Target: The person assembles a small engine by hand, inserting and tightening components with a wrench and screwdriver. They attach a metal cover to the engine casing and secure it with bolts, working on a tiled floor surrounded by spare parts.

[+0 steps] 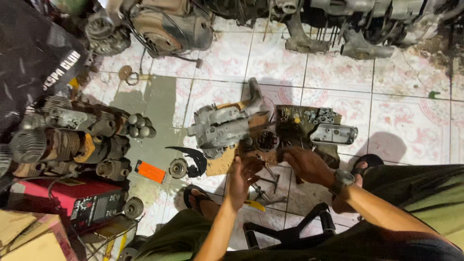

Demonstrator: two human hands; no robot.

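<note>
I sit low over a tiled floor with both arms reaching forward. My left hand hovers with fingers spread just below a grey engine casing that rests on a wooden board. My right hand, a watch on its wrist, has its fingers curled near a small round dark part beside the casing; whether it grips anything is hidden. Loose metal tools lie on the floor under my hands.
A dark tray with small parts and a grey cover sits at the right. Engine cylinders and a red machine crowd the left. More engine parts line the far wall. My sandalled feet rest near the tools.
</note>
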